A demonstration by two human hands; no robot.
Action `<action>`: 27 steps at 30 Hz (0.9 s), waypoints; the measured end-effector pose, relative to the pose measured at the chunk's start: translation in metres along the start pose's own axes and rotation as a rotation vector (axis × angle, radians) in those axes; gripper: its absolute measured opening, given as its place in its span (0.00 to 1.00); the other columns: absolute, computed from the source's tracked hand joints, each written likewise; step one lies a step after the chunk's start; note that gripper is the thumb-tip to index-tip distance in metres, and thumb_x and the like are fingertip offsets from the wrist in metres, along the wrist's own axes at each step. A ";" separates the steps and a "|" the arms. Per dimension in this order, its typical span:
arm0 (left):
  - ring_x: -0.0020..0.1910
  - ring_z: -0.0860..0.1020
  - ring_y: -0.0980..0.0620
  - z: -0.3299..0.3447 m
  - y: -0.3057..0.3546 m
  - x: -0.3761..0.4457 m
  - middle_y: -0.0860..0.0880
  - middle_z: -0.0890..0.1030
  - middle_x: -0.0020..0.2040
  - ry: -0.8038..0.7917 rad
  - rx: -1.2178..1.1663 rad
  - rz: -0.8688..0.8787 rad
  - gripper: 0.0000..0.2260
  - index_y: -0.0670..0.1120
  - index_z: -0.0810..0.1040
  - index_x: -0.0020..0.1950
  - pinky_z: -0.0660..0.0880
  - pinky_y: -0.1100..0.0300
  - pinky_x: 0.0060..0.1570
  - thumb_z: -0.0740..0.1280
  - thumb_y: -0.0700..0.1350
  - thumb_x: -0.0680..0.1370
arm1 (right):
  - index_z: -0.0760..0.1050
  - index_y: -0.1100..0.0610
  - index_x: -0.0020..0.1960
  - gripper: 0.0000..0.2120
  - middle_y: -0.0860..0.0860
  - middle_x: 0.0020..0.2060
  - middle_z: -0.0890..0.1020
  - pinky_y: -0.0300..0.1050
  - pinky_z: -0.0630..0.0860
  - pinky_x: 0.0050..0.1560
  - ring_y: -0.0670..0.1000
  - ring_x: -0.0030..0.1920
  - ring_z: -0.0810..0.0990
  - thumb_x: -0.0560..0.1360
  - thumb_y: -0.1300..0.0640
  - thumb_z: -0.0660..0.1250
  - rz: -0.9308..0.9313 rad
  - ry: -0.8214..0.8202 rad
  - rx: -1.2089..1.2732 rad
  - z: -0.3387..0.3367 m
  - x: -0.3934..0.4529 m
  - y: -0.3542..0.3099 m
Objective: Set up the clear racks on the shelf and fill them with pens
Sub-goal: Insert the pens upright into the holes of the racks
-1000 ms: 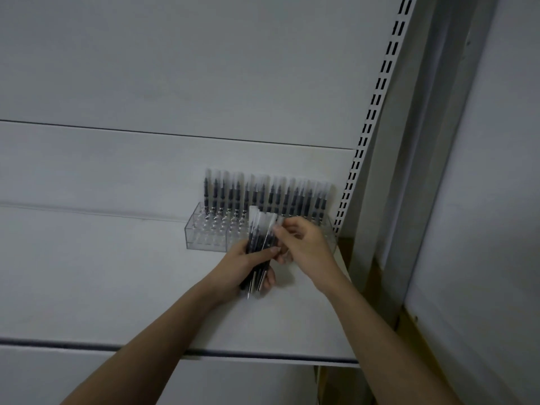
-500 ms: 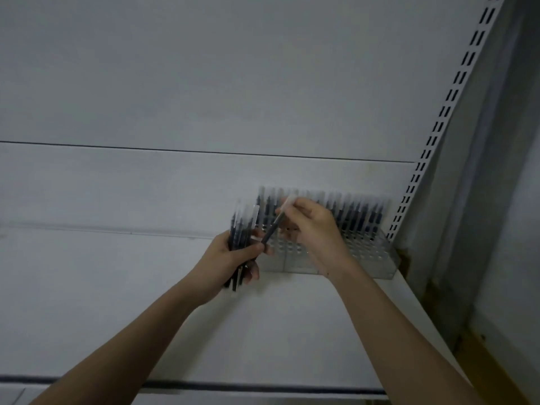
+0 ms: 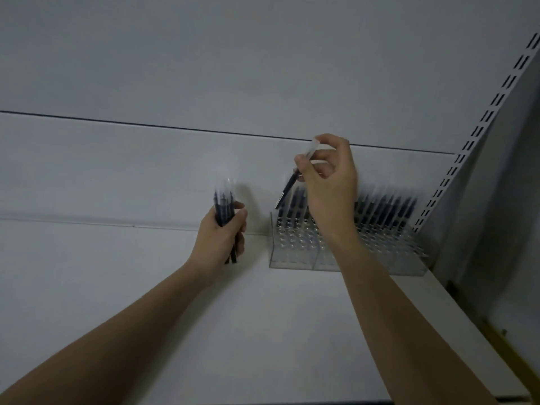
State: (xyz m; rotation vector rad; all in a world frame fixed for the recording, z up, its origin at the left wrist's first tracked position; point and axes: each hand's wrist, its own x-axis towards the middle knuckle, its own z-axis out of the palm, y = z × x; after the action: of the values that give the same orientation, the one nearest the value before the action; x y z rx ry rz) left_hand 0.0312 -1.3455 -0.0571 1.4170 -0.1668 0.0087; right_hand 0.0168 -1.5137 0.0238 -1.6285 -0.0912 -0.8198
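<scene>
A clear rack [image 3: 295, 258] with rows of holes stands on the white shelf [image 3: 117, 302] against the back wall, near the right upright. Dark pens with clear caps [image 3: 388, 207] fill its back row. My left hand [image 3: 222, 238] grips a bundle of pens [image 3: 224, 204] upright, to the left of the rack and apart from it. My right hand [image 3: 327, 182] pinches a single pen [image 3: 287, 188] tilted above the rack's back left corner, tip down. My right forearm hides the rack's middle.
A slotted metal upright [image 3: 467, 144] runs diagonally at the right, just behind the rack. The shelf's right edge [image 3: 467, 323] drops off beside a wooden strip. A white back panel [image 3: 204, 68] rises behind everything.
My right hand has lifted one pen away from the bundle and carried it up over the rack. My left hand stays left with the bundle. The view has shifted, so the rack sits further right.
</scene>
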 end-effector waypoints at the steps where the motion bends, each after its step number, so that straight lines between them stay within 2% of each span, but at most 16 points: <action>1: 0.24 0.69 0.50 0.001 -0.004 0.000 0.49 0.72 0.34 0.016 -0.012 -0.034 0.03 0.43 0.73 0.54 0.68 0.59 0.25 0.64 0.42 0.82 | 0.72 0.48 0.59 0.14 0.49 0.46 0.82 0.46 0.82 0.46 0.49 0.43 0.83 0.77 0.58 0.71 -0.014 -0.011 -0.036 0.001 0.001 0.003; 6: 0.24 0.64 0.52 0.003 -0.005 0.005 0.49 0.66 0.32 -0.029 -0.146 -0.163 0.07 0.45 0.70 0.46 0.63 0.61 0.23 0.64 0.43 0.82 | 0.72 0.48 0.59 0.15 0.45 0.45 0.80 0.36 0.78 0.45 0.44 0.42 0.81 0.76 0.59 0.72 -0.068 -0.026 -0.121 0.002 0.000 0.023; 11: 0.23 0.62 0.51 0.004 0.000 0.007 0.48 0.66 0.31 -0.086 -0.162 -0.135 0.01 0.44 0.70 0.51 0.59 0.61 0.25 0.60 0.39 0.82 | 0.72 0.49 0.58 0.16 0.46 0.44 0.80 0.34 0.77 0.45 0.45 0.42 0.82 0.76 0.61 0.72 -0.114 0.007 -0.108 0.000 0.000 0.034; 13: 0.23 0.62 0.52 0.004 -0.001 0.007 0.49 0.66 0.31 -0.083 -0.188 -0.141 0.02 0.44 0.70 0.52 0.59 0.61 0.25 0.59 0.38 0.82 | 0.72 0.49 0.58 0.16 0.46 0.44 0.80 0.35 0.78 0.46 0.46 0.42 0.82 0.76 0.61 0.72 -0.134 -0.001 -0.124 0.001 0.001 0.035; 17: 0.24 0.64 0.52 0.003 -0.005 0.007 0.49 0.69 0.33 -0.099 -0.205 -0.142 0.06 0.42 0.72 0.58 0.63 0.61 0.24 0.59 0.38 0.83 | 0.73 0.51 0.58 0.15 0.43 0.42 0.78 0.36 0.79 0.44 0.47 0.42 0.82 0.75 0.60 0.73 -0.126 -0.043 -0.172 0.005 0.000 0.038; 22: 0.26 0.69 0.51 0.006 -0.007 0.003 0.47 0.73 0.39 -0.125 -0.167 -0.111 0.12 0.43 0.74 0.66 0.69 0.59 0.27 0.62 0.40 0.83 | 0.71 0.52 0.54 0.13 0.44 0.40 0.78 0.40 0.80 0.42 0.44 0.40 0.80 0.75 0.59 0.74 -0.073 -0.184 -0.361 0.007 -0.009 0.052; 27: 0.29 0.74 0.49 0.008 -0.003 -0.002 0.46 0.80 0.43 -0.149 -0.173 -0.103 0.12 0.47 0.75 0.66 0.74 0.57 0.31 0.62 0.42 0.82 | 0.73 0.53 0.62 0.19 0.48 0.47 0.79 0.35 0.78 0.43 0.41 0.43 0.80 0.74 0.57 0.75 -0.060 -0.172 -0.370 -0.001 -0.018 0.056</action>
State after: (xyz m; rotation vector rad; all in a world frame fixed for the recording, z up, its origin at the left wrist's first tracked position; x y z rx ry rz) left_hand 0.0283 -1.3534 -0.0595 1.2514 -0.2123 -0.1926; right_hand 0.0307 -1.5215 -0.0327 -2.0532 -0.1151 -0.7722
